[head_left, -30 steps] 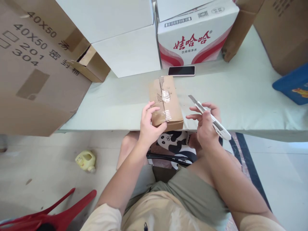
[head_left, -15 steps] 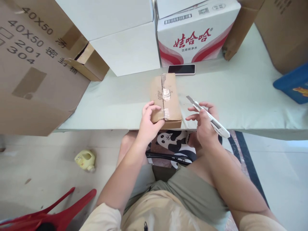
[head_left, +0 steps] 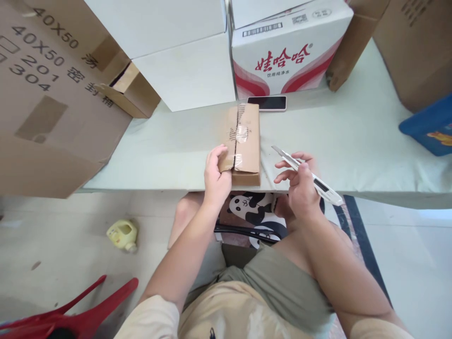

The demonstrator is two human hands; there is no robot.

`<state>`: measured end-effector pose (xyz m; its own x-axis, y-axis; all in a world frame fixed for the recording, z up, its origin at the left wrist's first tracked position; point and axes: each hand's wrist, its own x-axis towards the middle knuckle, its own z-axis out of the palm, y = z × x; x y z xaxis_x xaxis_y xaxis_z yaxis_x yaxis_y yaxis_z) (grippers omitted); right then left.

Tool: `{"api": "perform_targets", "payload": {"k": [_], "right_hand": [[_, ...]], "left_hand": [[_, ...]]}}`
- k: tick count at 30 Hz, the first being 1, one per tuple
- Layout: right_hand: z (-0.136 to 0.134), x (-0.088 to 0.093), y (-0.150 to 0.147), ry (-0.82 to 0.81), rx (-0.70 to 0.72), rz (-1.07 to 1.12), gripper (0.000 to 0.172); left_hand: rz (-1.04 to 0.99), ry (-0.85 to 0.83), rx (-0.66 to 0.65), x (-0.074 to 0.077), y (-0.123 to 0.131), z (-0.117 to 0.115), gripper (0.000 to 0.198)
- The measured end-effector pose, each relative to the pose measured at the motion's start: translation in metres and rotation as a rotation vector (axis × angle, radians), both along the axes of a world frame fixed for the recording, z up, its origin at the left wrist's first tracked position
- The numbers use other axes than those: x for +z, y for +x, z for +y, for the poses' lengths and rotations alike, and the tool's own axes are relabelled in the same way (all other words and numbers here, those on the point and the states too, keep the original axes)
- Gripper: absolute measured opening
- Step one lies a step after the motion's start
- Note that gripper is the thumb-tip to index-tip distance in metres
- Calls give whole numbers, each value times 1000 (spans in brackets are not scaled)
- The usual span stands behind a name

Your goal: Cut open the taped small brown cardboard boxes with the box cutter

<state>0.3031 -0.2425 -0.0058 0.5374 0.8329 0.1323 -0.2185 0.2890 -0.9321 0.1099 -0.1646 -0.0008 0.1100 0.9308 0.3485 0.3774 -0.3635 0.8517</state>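
Note:
A small brown cardboard box point(head_left: 247, 155) stands at the table's front edge. Clear tape lies on its top, and a dark gap runs along the seam between the two top flaps. My left hand point(head_left: 217, 176) grips the left flap near the front corner, which is raised slightly. To the right of the box, my right hand point(head_left: 302, 183) holds a white utility knife point(head_left: 323, 188). The knife's blade is out and points up and left, apart from the box. The inside of the box is hidden.
Behind the box a phone point(head_left: 267, 103) lies on the cloth-covered table point(head_left: 169, 146). White boxes point(head_left: 183, 70) and a red-and-white carton point(head_left: 282, 66) stand at the back. Large brown cartons point(head_left: 52, 117) are at left, a blue container point(head_left: 431, 125) at right. A yellow jug point(head_left: 122, 234) is on the floor.
My left hand has shifted slightly left and the left flap's front corner has lifted. The box has turned a little and moved left. The knife has tilted flatter in my right hand.

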Motion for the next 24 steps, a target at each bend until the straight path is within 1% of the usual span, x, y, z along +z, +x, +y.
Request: {"api": "perform_targets", "payload": {"k": [2,4,6,7,10,12,15,17,18,22,24], "right_hand": [[0,0,0,7,0,2,41],[1,0,0,7,-2,0,41],[1,0,0,3,-10,-4,41],[2,0,0,5,-18,-6,42],[4,1,-2,28,-84,-23,41],[6,1,-2,57,-180,-54,38],[8,-1,-1,113,-325,-135,34],[10,-3,2,134,-364,-193,35],[11,-5,3,136,-374,-219,37],[11,-8,6,126,-426,-269,40],[9,-7,4,143,-390,-259,40]], "left_hand": [[-51,-25,42,-3,-4,6,46],[-116,-97,55,-5,-8,12,38],[-180,-186,9,-6,-12,17,32],[-215,-219,-17,-6,-14,18,32],[-316,-298,-25,-6,-20,22,40],[-384,-369,-6,-5,-24,23,45],[-445,-506,-78,-1,-28,24,54],[-472,-569,-123,3,-28,23,58],[-490,-584,-122,4,-28,22,60],[-576,-595,-8,8,-26,23,61],[-613,-607,40,7,-28,25,56]]}}
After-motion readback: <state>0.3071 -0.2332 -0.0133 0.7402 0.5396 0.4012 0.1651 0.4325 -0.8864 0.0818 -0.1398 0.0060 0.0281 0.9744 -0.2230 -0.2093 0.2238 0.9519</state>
